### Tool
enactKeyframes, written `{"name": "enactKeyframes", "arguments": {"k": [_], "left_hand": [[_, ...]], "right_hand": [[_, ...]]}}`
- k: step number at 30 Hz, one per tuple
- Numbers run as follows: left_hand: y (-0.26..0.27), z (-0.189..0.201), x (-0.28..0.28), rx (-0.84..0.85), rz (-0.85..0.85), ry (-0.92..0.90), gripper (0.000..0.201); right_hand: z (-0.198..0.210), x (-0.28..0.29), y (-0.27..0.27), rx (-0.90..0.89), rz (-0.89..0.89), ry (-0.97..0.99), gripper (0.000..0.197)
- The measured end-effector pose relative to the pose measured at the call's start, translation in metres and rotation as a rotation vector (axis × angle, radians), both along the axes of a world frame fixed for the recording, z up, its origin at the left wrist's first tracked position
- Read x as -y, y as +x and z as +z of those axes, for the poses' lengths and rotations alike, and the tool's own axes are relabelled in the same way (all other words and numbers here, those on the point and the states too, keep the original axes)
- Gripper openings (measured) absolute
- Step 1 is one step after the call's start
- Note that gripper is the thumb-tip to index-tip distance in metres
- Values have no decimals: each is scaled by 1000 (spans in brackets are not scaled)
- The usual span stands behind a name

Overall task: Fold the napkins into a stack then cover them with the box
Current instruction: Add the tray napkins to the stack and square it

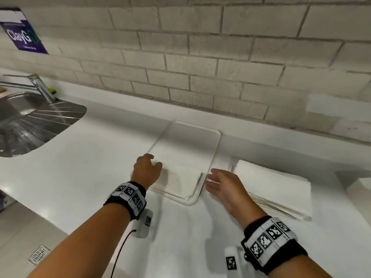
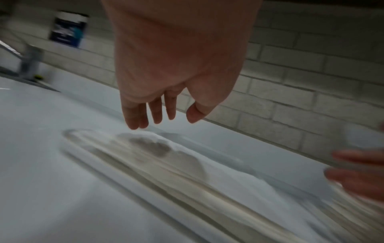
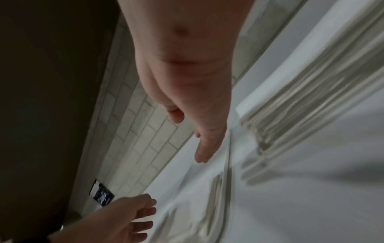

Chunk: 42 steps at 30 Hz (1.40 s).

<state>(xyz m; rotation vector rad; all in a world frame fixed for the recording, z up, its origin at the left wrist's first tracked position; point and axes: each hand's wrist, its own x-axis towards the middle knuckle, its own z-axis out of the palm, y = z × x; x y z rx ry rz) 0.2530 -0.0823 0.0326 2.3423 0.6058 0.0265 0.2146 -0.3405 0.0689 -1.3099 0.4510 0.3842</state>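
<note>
A folded white napkin [image 1: 181, 177] lies at the near end of a white tray [image 1: 192, 133] on the counter. My left hand [image 1: 147, 167] hovers over the napkin's left edge with fingers relaxed and holds nothing; the left wrist view shows the fingers [image 2: 135, 115] just above the blurred napkin [image 2: 166, 148]. My right hand [image 1: 218, 183] is open at the tray's right rim, fingers straight, empty. To the right a stack of white napkins [image 1: 275, 187] rests on the counter. No box can be made out for certain.
A steel sink [image 1: 34, 121] with a tap [image 1: 38, 85] sits at the far left. The brick wall [image 1: 200, 57] runs behind the counter [image 1: 90, 167]. A white object [image 1: 361, 189] is cut off at the right edge.
</note>
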Motion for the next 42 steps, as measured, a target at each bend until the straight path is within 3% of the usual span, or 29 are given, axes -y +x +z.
{"name": "enactKeyframes", "arguments": {"k": [2, 5, 8, 11, 13, 16, 19, 21, 25, 32, 35, 39, 42], "left_hand": [[4, -2, -24, -99, 5, -4, 61], [10, -6, -45, -187, -23, 54, 48], [15, -8, -50, -195, -45, 66, 39], [20, -10, -47, -227, -91, 75, 45], [22, -8, -45, -249, -112, 91, 47], [27, -9, -47, -291, -90, 67, 48], [29, -7, -50, -333, -59, -2, 49], [30, -7, -53, -341, -33, -67, 53], [34, -7, -55, -332, -39, -128, 56], [30, 6, -55, -307, -39, -274, 23], [26, 8, -61, -329, -50, -318, 26], [25, 6, -59, -310, -62, -317, 12], [25, 9, -56, -294, -75, -331, 17]], "right_hand": [[-7, -23, 2, -53, 41, -13, 11], [-17, -48, 6, -98, 97, -73, 9], [-37, -58, 18, -118, 145, -166, 32], [-50, -64, 29, -168, 165, -191, 62], [-52, -66, 33, -188, 160, -165, 71], [-31, -71, 28, -222, 139, -140, 57], [-22, -72, 26, -231, 88, -127, 19], [-22, -70, 26, -245, 72, -129, 3], [-22, -68, 26, -250, 87, -121, 2], [-24, -66, 25, -234, 104, -131, 2], [-26, -67, 25, -216, 132, -126, 7], [-25, -67, 23, -190, 137, -137, 7], [-27, -67, 23, -188, 130, -144, 7]]}}
